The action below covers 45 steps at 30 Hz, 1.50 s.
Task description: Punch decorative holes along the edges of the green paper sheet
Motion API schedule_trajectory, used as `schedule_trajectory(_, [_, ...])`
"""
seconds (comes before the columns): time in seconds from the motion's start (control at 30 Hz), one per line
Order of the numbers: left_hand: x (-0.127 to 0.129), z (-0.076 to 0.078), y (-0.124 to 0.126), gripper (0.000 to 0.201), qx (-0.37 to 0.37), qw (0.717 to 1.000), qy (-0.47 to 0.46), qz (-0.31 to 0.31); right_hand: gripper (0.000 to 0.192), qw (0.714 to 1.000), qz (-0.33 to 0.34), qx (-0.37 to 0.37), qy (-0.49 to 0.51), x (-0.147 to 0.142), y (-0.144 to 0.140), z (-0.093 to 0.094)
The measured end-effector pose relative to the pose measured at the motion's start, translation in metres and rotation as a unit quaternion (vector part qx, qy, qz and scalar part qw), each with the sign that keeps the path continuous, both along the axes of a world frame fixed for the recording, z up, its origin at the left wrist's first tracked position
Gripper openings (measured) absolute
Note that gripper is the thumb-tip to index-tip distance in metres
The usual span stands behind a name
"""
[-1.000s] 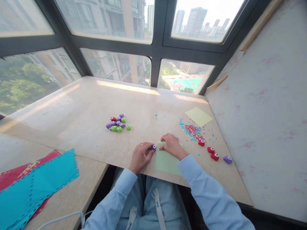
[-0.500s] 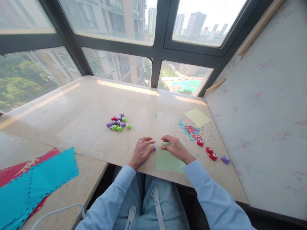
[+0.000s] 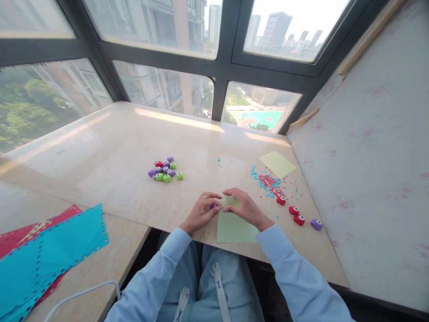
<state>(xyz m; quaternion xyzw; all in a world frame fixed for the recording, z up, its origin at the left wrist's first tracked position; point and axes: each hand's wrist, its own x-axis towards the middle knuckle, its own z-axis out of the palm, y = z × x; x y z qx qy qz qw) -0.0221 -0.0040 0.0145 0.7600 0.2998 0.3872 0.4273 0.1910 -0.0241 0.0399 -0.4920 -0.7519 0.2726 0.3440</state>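
My left hand curls around a small purple paper punch at the left edge of a light green paper sheet. The punch is mostly hidden by my fingers. My right hand rests on the sheet's top edge, fingertips almost touching the left hand. The sheet lies at the table's near edge and overhangs it slightly.
A cluster of purple, green and red punches sits mid-table. Blue and red paper confetti, a yellow sheet, red punches and a purple punch lie to the right. Teal and red punched sheets lie on the left surface.
My left hand has closed over the purple punch, hiding most of it, and both hands have drawn together at the green sheet's top left edge.
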Motion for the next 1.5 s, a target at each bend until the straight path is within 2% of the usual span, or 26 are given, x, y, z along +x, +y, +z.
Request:
schedule_trajectory(0.27, [-0.006, 0.001, 0.003, 0.022, -0.092, 0.994, -0.04, -0.031, 0.041, 0.986, -0.009, 0.144, -0.082, -0.001, -0.019, 0.01])
schedule_trajectory(0.33, [-0.007, -0.001, 0.003, 0.023, -0.107, 0.993, -0.043, -0.033, 0.032, 0.981, -0.006, 0.163, -0.102, -0.003, -0.022, 0.015])
schedule_trajectory(0.43, [-0.006, -0.004, 0.003, 0.024, -0.106, 0.993, -0.037, -0.031, 0.023, 0.979, -0.001, 0.154, -0.137, -0.008, -0.024, 0.02])
schedule_trajectory(0.77, [-0.005, 0.0, 0.003, 0.026, -0.08, 0.996, -0.021, -0.044, 0.018, 0.98, 0.0, 0.136, -0.147, -0.018, -0.02, 0.02])
schedule_trajectory(0.87, [-0.006, 0.001, 0.003, 0.026, -0.09, 0.995, -0.025, -0.036, 0.018, 0.981, -0.019, 0.144, -0.131, -0.018, -0.023, 0.025])
schedule_trajectory(0.97, [-0.006, 0.002, 0.003, 0.026, -0.097, 0.994, -0.032, -0.034, 0.023, 0.98, -0.066, 0.151, -0.108, -0.021, -0.036, 0.026])
schedule_trajectory(1.07, [-0.003, 0.003, 0.002, 0.024, -0.085, 0.996, -0.02, -0.023, 0.027, 0.977, -0.14, 0.143, -0.079, -0.027, -0.059, 0.012])
schedule_trajectory(1.17, [0.001, 0.002, 0.0, 0.021, -0.044, 0.999, 0.009, 0.003, 0.034, 0.967, -0.217, 0.121, -0.055, -0.029, -0.086, -0.015])
schedule_trajectory(1.23, [0.005, 0.001, 0.0, 0.019, -0.012, 0.999, 0.03, 0.014, 0.036, 0.963, -0.244, 0.102, -0.053, -0.028, -0.1, -0.033])
schedule_trajectory(1.3, [0.007, 0.001, 0.0, 0.017, 0.009, 0.999, 0.043, 0.017, 0.037, 0.964, -0.245, 0.089, -0.054, -0.027, -0.109, -0.044])
schedule_trajectory(1.5, [0.008, 0.0, 0.0, 0.017, 0.021, 0.998, 0.051, 0.026, 0.042, 0.966, -0.249, 0.061, -0.037, -0.022, -0.11, -0.047])
